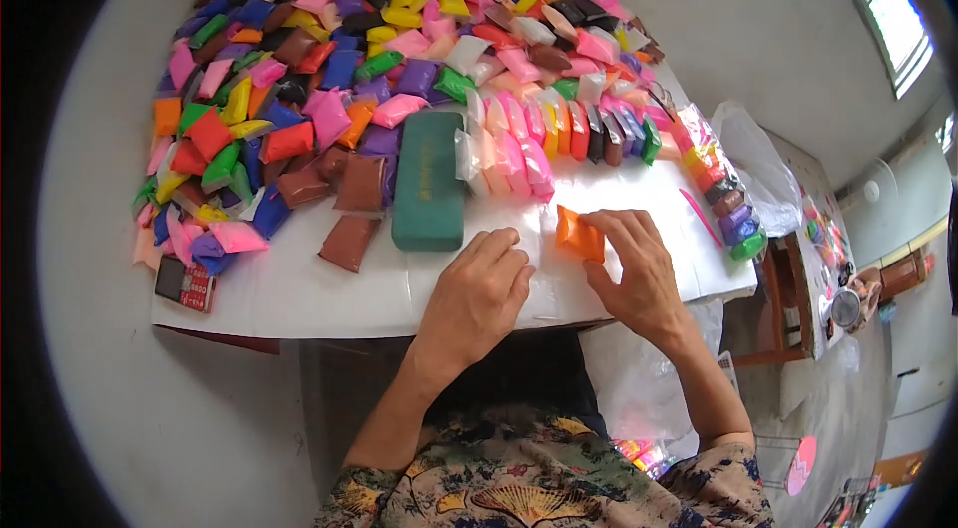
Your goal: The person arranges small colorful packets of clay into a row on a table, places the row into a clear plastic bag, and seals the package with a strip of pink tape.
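Observation:
An orange packet (579, 235) of soft, clay-like material in clear film lies at the fingertips of my right hand (636, 266), pinched between thumb and fingers just above the white table. My left hand (477, 290) is loosely curled near the table's front edge, and no packet shows in it. Beyond it stands a long green box (429, 184). Against the box's right side, a row of packets stands on edge: peach, pink (512, 164), yellow, orange, red, black (596, 134), brown, blue and green.
A large heap of mixed-colour packets (339, 59) covers the table's back and left. A clear-wrapped stack of packets (733, 204) lies at the right edge, beside a pink strip (702, 217). A calculator-like device (185, 283) sits at the front left corner. A plastic bag (755, 169) hangs at right.

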Demonstrator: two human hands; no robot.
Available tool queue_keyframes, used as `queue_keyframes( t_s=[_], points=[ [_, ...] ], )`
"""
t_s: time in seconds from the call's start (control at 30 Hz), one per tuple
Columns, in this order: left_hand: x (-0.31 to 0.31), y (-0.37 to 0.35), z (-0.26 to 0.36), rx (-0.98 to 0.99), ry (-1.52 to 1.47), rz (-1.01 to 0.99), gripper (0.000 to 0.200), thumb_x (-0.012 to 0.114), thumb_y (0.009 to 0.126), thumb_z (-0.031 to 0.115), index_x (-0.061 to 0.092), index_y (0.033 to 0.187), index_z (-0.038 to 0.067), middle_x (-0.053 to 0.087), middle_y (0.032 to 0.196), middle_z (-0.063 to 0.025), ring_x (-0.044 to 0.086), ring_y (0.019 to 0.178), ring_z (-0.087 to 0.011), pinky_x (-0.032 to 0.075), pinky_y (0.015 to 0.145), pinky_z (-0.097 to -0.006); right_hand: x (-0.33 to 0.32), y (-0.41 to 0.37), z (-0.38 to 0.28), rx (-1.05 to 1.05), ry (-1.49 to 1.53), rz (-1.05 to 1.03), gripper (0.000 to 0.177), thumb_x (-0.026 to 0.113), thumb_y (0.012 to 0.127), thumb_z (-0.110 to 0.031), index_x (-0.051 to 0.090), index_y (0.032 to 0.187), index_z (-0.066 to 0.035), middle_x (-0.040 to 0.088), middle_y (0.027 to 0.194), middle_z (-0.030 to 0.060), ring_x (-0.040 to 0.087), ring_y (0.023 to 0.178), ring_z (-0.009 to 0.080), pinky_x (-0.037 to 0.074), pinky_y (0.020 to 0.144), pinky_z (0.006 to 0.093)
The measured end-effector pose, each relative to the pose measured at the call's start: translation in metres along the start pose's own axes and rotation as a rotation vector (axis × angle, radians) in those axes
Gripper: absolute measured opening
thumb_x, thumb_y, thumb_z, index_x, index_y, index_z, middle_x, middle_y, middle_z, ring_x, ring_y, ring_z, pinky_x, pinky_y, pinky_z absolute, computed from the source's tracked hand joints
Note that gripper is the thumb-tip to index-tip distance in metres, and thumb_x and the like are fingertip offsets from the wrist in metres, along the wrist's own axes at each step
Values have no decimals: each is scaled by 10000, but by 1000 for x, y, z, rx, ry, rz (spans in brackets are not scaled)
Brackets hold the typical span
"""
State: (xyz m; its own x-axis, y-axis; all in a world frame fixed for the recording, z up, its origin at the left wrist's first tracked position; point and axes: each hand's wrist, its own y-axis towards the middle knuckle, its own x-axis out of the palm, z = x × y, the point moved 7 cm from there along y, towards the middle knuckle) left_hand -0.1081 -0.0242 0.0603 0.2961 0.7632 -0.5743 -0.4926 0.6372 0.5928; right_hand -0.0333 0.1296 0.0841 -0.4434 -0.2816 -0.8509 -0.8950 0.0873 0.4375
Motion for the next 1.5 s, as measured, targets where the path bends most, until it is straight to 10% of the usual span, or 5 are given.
queue_keyframes(
  t_s=[0.6, 0.8, 0.93, 1.07, 1.5],
  points=[
    [-1, -1, 2, -3, 3, 1, 99, 663, 860, 36, 621, 930, -20, 612, 1070, -175, 611, 963, -353, 505, 839, -418, 32, -14, -10, -98, -134, -201, 665, 622, 937, -244, 352, 1466, 55, 337, 1556, 203, 299, 1462, 357, 220, 1200, 481],
    [-2, -4, -2, 1, -46, 14, 108, 668, 858, 49, 621, 928, -18, 611, 1086, -174, 610, 974, -351, 506, 849, -418, 11, 6, -15, -142, -84, -213, 568, 661, 910, -219, 473, 1396, 6, 486, 1437, 208, 435, 1366, 369, 295, 1156, 461],
    [0, -6, -3, 13, -35, 50, 112, 672, 853, 53, 626, 928, -16, 614, 1099, -178, 612, 983, -353, 512, 863, -411, -24, 66, -38, -339, -17, 178, 365, 716, 835, -100, 626, 1177, -9, 636, 1147, 158, 605, 1052, 359, 456, 938, 464],
    [0, -4, -4, -7, -49, 27, 117, 675, 846, 52, 630, 929, -18, 615, 1105, -188, 614, 996, -354, 515, 877, -405, -5, 168, -38, -280, 62, 102, 215, 675, 880, -123, 690, 1075, -33, 677, 1012, 124, 658, 909, 306, 511, 798, 408],
    [5, -4, -7, -2, -23, -35, 152, 660, 876, 79, 600, 982, -12, 568, 1124, -191, 574, 1019, -345, 491, 897, -419, 162, 375, -48, -480, -557, 215, 149, 646, 805, -95, 731, 923, -60, 708, 960, 102, 639, 1017, 303, 554, 752, 416]
  ],
)
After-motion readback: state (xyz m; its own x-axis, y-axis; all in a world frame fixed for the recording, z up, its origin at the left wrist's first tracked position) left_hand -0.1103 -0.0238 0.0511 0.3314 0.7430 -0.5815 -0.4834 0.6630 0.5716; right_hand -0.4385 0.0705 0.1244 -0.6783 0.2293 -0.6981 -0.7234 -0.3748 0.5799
